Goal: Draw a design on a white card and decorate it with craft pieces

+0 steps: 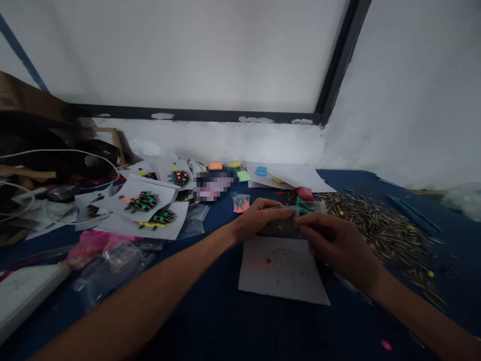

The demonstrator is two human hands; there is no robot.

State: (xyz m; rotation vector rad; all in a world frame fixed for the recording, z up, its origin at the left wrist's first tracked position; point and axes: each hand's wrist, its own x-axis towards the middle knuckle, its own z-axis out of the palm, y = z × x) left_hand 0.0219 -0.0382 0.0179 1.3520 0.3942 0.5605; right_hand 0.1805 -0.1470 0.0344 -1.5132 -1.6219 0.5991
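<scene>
Nearest the camera lies my left forearm [161,283], which slants over the worktop [210,321] from the left of the drawing sheet [281,276]. Caution: a dropped elbow could drag the crumpled clear plastic [116,265], well left of the drawing sheet. Farther out on that side, overlapping paper sheets [150,232] carry clusters of seed-like pieces with coloured dots; a bump could scatter them, as I cannot see whether they are fixed. Beyond the drawing sheet and slightly left of it lies a small pink packet [241,204], near my left hand [259,216]; a backward swing of the knuckles could push it away.

My left grip is pinched on a small clear bag [280,227], thumb uppermost, just over the far edge of the drawing sheet. My right hand [338,243] closes thumb and fingers on the bag's right end. Unequal pull between the two grips could tear the thin film or open it suddenly, spilling any contents onto the drawing sheet; what the bag holds is too dark to tell. To the right of the drawing sheet, the loose seed pile [391,233] spreads beside my right wrist. Sweeping the wrist outward could scatter it.
</scene>
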